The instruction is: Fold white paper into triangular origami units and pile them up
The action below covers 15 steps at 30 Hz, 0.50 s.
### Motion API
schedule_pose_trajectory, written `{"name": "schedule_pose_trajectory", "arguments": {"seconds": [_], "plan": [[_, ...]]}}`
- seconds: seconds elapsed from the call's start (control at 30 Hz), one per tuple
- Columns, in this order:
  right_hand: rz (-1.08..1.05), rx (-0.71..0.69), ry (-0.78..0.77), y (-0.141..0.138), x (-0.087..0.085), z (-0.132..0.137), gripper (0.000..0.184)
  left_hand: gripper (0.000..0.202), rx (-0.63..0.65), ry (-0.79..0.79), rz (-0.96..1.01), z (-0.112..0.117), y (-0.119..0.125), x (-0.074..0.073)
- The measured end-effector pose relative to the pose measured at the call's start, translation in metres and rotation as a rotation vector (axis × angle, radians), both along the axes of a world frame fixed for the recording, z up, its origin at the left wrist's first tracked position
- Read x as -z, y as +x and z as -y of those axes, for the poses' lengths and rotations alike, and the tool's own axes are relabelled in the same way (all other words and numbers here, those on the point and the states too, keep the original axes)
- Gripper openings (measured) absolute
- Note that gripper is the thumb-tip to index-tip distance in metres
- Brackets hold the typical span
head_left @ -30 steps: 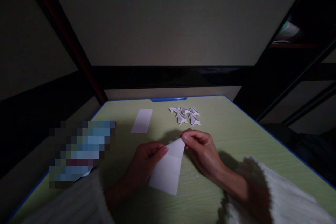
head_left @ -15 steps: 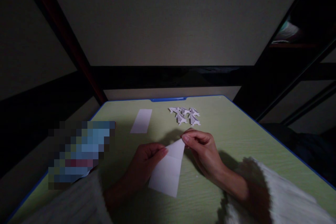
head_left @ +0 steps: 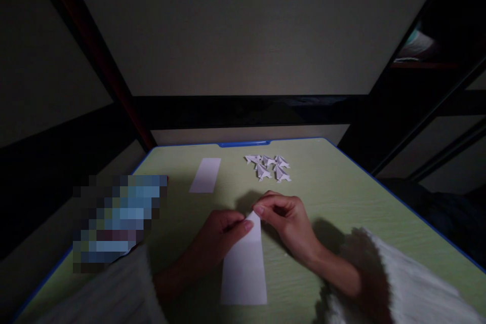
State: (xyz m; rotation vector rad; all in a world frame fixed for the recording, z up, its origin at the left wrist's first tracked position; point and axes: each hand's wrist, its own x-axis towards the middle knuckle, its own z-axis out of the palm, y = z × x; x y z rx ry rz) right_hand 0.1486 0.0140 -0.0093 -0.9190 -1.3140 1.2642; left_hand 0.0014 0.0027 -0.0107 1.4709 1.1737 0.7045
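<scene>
A white paper strip [head_left: 243, 268] lies lengthwise on the green table [head_left: 341, 197] in front of me. My left hand [head_left: 218, 235] pinches its far end from the left, fingers closed. From the right, my right hand [head_left: 283, 223] pinches the same far end with thumb and fingertips. Both wrists come out of fluffy white sleeves. Beyond the hands sit several small folded white paper figures [head_left: 268, 167] in a cluster. A second flat white paper strip [head_left: 205, 175] lies at the far left of them.
A blurred, pixelated object [head_left: 119, 220] rests on the table's left edge. The table has a blue rim [head_left: 243, 143]. Dark frame bars [head_left: 243, 109] and a pale wall stand behind it. The room is dim.
The strip was tilted with a folded pointed corner held up; now it lies straight and flat. Both hands moved slightly left and closer together at its far end.
</scene>
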Motion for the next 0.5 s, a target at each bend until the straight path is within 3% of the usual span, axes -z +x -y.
{"name": "schedule_pose_trajectory", "arguments": {"seconds": [0.2, 0.33, 0.5], "plan": [[-0.056, -0.046, -0.114, -0.0056, 0.0001, 0.0007, 0.005, 0.033, 0.026, -0.007, 0.0, -0.0001, 0.0014, -0.0011], [-0.198, -0.021, -0.138, -0.008, -0.0009, 0.0004, 0.018, 0.033, -0.01, -0.02, -0.003, 0.0016, 0.0018, -0.0002], [-0.185, -0.03, -0.188, -0.0093, -0.0002, 0.0021, 0.015, 0.032, -0.047, -0.015, -0.015, 0.0023, 0.0018, 0.0015]]}}
